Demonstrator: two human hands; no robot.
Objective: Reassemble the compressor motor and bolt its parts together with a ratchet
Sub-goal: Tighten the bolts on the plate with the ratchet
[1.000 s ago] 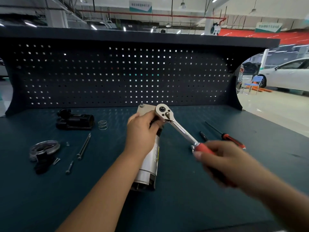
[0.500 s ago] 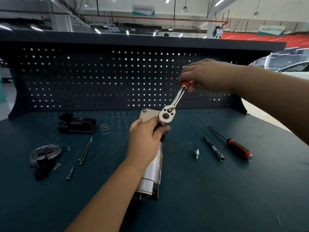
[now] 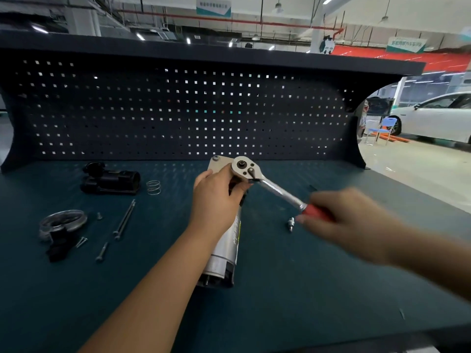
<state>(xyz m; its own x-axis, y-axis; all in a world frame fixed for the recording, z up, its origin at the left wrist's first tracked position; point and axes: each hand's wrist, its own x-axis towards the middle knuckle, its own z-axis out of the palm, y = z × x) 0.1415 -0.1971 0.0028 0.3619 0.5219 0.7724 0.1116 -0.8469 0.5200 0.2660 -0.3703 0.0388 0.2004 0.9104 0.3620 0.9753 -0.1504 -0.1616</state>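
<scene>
A silver cylindrical compressor motor (image 3: pixel 225 253) lies lengthwise on the dark green bench, its beige end plate (image 3: pixel 219 164) at the far end. My left hand (image 3: pixel 216 200) grips the motor's far end just below the plate. The chrome ratchet (image 3: pixel 270 186) has its head set on the plate's right corner, with the handle slanting down to the right. My right hand (image 3: pixel 349 222), blurred by motion, grips the ratchet's red handle (image 3: pixel 314 212).
At the left lie a black compressor housing (image 3: pixel 109 179), a wire spring (image 3: pixel 153 187), two long bolts (image 3: pixel 125 220), a short bolt (image 3: pixel 102 252), small screws and a metal ring with a black part (image 3: pixel 62 225). A small socket bit (image 3: pixel 291 222) lies near my right hand. The pegboard (image 3: pixel 178 110) stands behind.
My right hand has swung the ratchet handle from up by the pegboard down to the right, toward me. My left hand has kept its grip on the motor.
</scene>
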